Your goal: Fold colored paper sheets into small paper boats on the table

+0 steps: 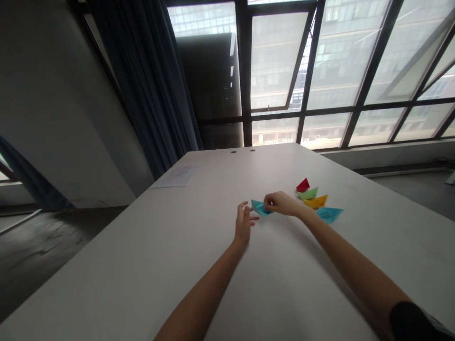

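Note:
A blue folded paper boat (260, 207) is pinched at its right end by the fingers of my right hand (282, 203). My left hand (243, 222) is just left of the boat, fingers spread apart; whether a fingertip touches the paper I cannot tell. To the right of my right hand several more paper boats sit in a slanting row: a red one (303, 185) farthest off, then a light green one (308, 193), a yellow-orange one (316, 202) and a second blue boat (330, 215) nearest me, close to my right forearm.
The long white table (199, 246) stretches away toward the windows (277, 61). A printed sheet of paper (176, 176) lies at its left edge. Two round holes sit near the far end. A dark blue curtain (149, 85) hangs beyond the table on the left.

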`<state>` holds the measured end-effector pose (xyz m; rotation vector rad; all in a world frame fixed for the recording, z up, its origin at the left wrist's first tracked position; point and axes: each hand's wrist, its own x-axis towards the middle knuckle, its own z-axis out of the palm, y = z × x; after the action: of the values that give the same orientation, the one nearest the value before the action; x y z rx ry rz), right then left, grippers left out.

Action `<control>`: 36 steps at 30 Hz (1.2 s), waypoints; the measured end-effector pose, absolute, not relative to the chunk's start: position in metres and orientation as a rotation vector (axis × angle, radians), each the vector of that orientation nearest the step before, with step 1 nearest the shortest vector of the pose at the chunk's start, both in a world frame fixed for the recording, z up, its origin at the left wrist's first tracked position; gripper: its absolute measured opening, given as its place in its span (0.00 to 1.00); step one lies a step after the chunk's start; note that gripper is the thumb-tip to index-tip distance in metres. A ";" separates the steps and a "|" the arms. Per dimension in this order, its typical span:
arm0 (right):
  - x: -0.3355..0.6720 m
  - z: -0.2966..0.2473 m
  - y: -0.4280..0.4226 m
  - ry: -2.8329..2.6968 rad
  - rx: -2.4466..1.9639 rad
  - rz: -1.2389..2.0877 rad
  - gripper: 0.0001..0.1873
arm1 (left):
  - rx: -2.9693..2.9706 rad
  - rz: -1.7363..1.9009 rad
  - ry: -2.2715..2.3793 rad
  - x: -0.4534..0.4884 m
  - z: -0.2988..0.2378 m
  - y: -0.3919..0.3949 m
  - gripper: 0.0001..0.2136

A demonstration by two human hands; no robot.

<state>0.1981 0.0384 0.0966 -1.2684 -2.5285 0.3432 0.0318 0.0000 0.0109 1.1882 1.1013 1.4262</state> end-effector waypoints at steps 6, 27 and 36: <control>0.187 0.102 0.050 -2.602 -1.211 0.439 0.07 | 1.091 1.515 1.094 0.032 0.012 0.000 0.24; 0.187 0.098 0.051 -2.471 -0.941 0.228 0.06 | 0.845 1.705 1.173 0.015 -0.004 0.056 0.08; 0.191 0.094 0.023 -2.581 -0.846 0.104 0.05 | 1.004 1.770 1.261 0.010 -0.003 0.052 0.10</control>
<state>0.1906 0.0230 0.0936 -0.8456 -2.5811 0.1042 0.0099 0.0518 -0.0031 1.0037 1.2612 1.7698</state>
